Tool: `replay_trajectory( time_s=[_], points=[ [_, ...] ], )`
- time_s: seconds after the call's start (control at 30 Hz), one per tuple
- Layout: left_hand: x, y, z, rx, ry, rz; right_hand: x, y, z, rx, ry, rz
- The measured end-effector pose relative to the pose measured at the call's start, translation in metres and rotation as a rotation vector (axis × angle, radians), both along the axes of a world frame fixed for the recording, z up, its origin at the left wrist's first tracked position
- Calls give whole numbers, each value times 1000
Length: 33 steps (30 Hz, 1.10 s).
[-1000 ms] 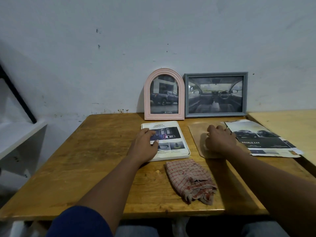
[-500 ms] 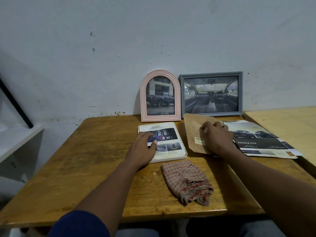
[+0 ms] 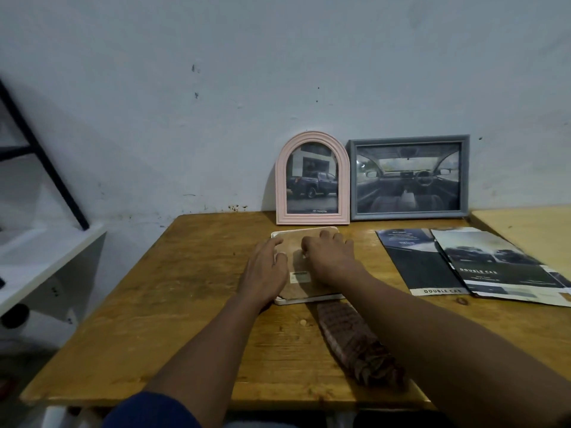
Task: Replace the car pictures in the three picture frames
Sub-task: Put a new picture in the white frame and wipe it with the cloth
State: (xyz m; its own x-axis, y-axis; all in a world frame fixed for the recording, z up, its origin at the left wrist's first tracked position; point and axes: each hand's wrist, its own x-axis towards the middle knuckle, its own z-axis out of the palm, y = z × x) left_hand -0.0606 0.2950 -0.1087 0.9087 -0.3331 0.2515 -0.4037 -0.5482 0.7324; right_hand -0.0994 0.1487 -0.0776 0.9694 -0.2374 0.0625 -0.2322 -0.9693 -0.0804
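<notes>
A white picture frame (image 3: 279, 300) lies flat on the wooden table (image 3: 185, 288), covered by its brown backing board (image 3: 296, 267). My left hand (image 3: 265, 270) rests on the board's left edge with fingers spread. My right hand (image 3: 330, 257) presses down on the board's right half. A pink arched frame (image 3: 312, 179) with a pickup picture and a grey frame (image 3: 408, 177) with a car-interior picture lean against the wall. Car brochure sheets (image 3: 463, 264) lie to the right.
A red checked cloth (image 3: 355, 344) lies bunched near the table's front edge, partly under my right forearm. A second, paler table (image 3: 531, 230) adjoins at the right. A white shelf (image 3: 40, 251) and a black slanted bar (image 3: 40, 156) stand at the left.
My right hand carried the brown backing board from the right and laid it over the white frame, hiding the picture there. My left hand stayed on the frame's left side.
</notes>
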Motion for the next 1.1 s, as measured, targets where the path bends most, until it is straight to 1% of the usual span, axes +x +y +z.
replay_trajectory(
  time_s=[0.13, 0.27, 0.37, 0.43, 0.53, 0.6, 0.7, 0.87, 1.0, 1.1],
  points=[
    [3, 4, -2, 24, 11, -18, 5, 5, -4, -11, -6, -11],
    [5, 7, -2, 61, -8, -24, 6, -9, -1, 101, -52, 3],
    [7, 6, 1, 105, -33, -47, 4, -25, -1, 142, -110, -44],
    [9, 6, 2, 132, -42, -59, 1, -33, -7, 194, -78, -53],
    [14, 2, 1, 178, -30, -93, -3, -35, -19, 269, -54, 2],
    [16, -2, -1, 255, 2, -132, -4, -34, -25, 274, -72, 33],
    [15, -7, -3, 339, -5, -144, -2, -34, -28, 273, -22, 66],
    [28, -10, 6, 323, 1, -85, 6, -40, -20, 213, 44, 105],
    [27, -18, 3, 446, -90, -60, 4, -38, -25, 201, -15, 117],
    [23, -20, -6, 497, -140, -32, 4, -37, -30, 207, -34, 115]
  ],
)
